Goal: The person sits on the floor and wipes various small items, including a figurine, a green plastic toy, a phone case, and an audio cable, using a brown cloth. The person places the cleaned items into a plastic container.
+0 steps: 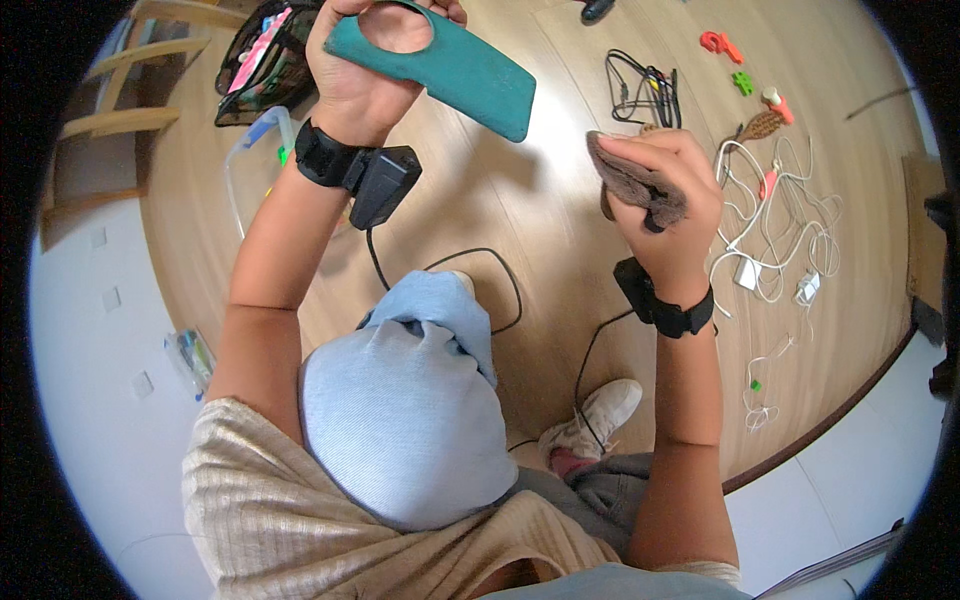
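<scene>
A green phone case point(484, 86) with a large round cutout is held up in my left hand point(367, 94). The palm shows through the cutout, and the fingertips curl over the far edge. My right hand point(667, 180) pinches a folded brown cloth point(637, 180) between thumb and fingers, to the right of the case and apart from it. Both wrists wear black straps; a black box point(386, 184) sits on the left one. Black cables hang from the wrist devices.
On the wooden floor point(555, 225) at right lie white cables with chargers point(746, 271), a black cable bundle point(641, 94), a brown brush-like object point(761, 126) and red toy pieces point(721, 45). A mesh bag point(270, 67) and wooden rungs point(150, 56) are at upper left. A white sneaker point(600, 416) stands below.
</scene>
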Demonstrator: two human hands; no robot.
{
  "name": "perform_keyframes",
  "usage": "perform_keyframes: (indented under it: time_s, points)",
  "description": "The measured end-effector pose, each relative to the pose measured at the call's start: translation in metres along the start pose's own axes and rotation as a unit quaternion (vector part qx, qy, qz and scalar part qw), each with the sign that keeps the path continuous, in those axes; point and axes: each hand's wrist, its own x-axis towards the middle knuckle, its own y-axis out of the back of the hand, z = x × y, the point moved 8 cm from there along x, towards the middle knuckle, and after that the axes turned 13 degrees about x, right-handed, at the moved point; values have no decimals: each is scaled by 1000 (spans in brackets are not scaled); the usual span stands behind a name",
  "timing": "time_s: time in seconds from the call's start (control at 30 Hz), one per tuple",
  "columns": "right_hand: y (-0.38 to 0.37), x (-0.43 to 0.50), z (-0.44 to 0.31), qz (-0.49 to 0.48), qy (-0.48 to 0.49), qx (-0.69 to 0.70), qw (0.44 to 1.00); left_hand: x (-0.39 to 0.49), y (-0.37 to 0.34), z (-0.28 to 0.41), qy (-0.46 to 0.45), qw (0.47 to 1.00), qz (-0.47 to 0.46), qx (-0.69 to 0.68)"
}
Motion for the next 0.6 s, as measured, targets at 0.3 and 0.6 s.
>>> perform_keyframes:
  time_s: [0.3,0.6]
  points:
    - [-6,-2,3,-18,-28,-3,999,-42,51,41,-19,996,90,21]
    - [-30,10,16,-16,-12,22,1000,-79,107,90,0,994,77,79]
